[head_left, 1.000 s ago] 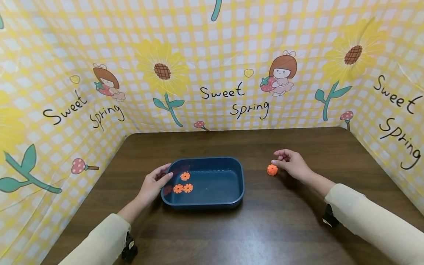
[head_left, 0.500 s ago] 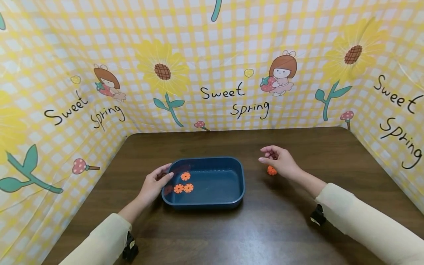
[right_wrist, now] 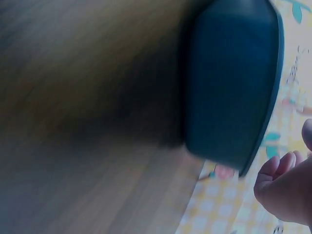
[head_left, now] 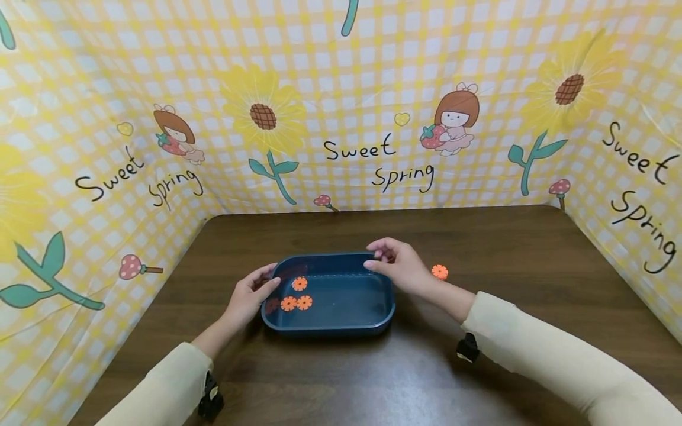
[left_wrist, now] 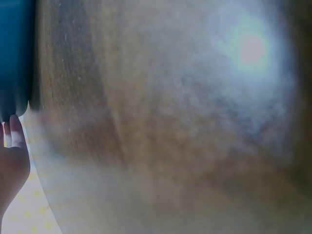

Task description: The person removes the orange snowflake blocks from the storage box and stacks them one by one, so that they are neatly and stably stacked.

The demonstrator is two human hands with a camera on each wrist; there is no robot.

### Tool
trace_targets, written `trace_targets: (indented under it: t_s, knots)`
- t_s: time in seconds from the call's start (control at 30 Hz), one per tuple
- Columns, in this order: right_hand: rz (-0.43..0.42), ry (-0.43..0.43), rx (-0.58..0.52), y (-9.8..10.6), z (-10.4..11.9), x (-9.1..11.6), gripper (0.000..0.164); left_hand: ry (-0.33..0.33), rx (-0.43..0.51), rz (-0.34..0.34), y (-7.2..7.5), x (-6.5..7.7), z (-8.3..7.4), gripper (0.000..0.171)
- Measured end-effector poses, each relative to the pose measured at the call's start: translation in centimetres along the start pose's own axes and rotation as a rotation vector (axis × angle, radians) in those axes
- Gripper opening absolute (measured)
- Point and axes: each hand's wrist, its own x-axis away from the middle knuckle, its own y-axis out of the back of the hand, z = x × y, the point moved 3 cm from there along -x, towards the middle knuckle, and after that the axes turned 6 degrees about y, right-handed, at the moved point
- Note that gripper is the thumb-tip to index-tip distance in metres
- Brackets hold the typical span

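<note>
A dark blue rectangular tray [head_left: 341, 324] stands on the wooden table. Inside, toward its left end, lie several orange notched discs [head_left: 300, 284]. My left hand [head_left: 247, 299] holds the tray's left end, thumb over the rim and fingers outside. In the left wrist view, this hand's fingertips meet the tray's end. Over the right rim hovers my right hand [head_left: 399, 266], fingers loosely curled and thumb apart from the index finger; no object shows between them. To the right of that hand, on the table, is another orange piece [head_left: 439, 272], partly covered by the wrist.
A yellow checked cloth [head_left: 362, 106] with flowers and lettering hangs round the back and sides of the wooden table [head_left: 330, 378]. Light reflects off the table in front of the tray. Both wrists carry black devices [head_left: 469, 348] under pale sleeves.
My right hand has moved left, from the orange piece on the table to above the tray's right rim. My left hand has stayed at the tray's left end.
</note>
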Motion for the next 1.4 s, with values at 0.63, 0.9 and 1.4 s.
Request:
trace_targets:
  t_s: [0.63, 0.9, 1.4]
  knots:
    - [0.094, -0.155, -0.032, -9.4, 1.5, -2.0, 0.032, 0.012, 0.023, -0.006, 0.2, 0.0, 0.3, 0.049]
    - [0.103, -0.197, -0.014, -12.2, 1.2, -2.4, 0.034, -0.013, 0.03, -0.003, 0.1, -0.1, 0.4, 0.049]
    - [0.148, -0.189, 0.082, -13.7, -0.1, -2.5, 0.038, -0.021, 0.042, 0.018, -0.2, -0.2, 0.3, 0.05]
